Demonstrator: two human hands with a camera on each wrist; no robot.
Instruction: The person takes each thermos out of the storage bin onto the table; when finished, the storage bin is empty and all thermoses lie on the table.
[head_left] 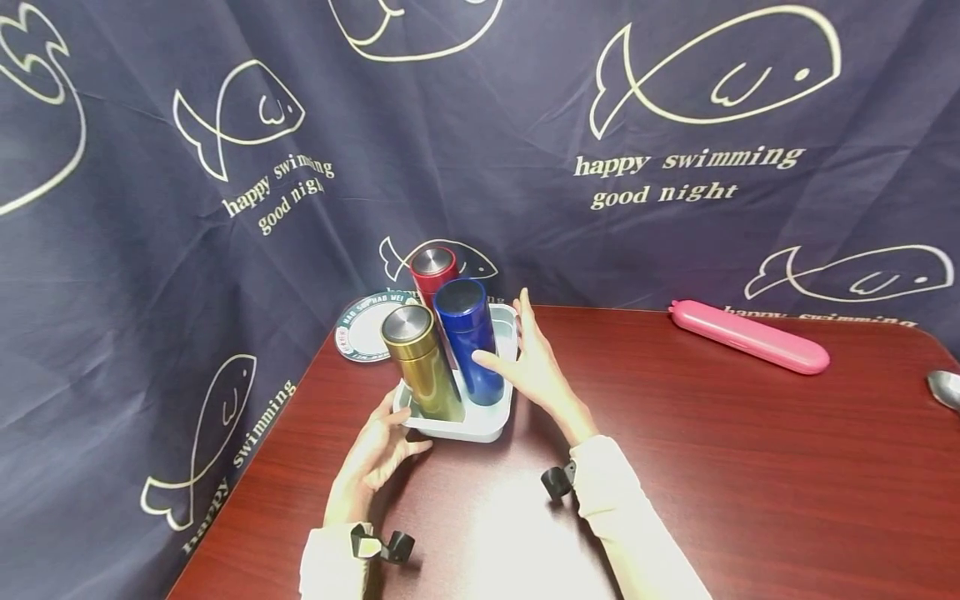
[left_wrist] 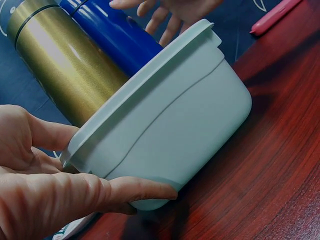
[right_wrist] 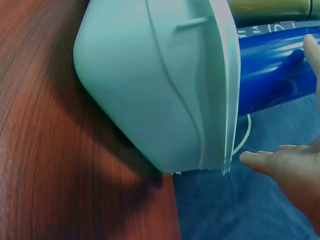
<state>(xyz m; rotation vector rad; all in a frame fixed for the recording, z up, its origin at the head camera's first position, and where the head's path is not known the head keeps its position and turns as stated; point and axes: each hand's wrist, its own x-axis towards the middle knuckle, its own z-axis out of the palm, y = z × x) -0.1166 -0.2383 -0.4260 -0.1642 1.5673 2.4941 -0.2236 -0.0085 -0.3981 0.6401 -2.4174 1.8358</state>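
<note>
A pale mint plastic tub [head_left: 450,429] holds three upright thermos bottles: a gold bottle [head_left: 427,375] at the near left, a blue bottle [head_left: 472,342] at the right and a red bottle [head_left: 433,267] behind them. My left hand [head_left: 378,450] grips the tub's near left corner, with one digit along its outer wall and others at the rim, as the left wrist view shows. At the tub's right side, my right hand [head_left: 536,367] is spread, fingers straight, thumb beside the blue bottle. In the right wrist view its fingertips [right_wrist: 250,159] stand apart from the rim.
Behind the tub's left side lies a round plate [head_left: 351,321] with printed lettering, partly hidden. A pink elongated case [head_left: 750,335] rests near the table's back edge. The bowl of a metal spoon [head_left: 945,387] shows at far right. A dark fish-print curtain [head_left: 525,167] hangs behind the table.
</note>
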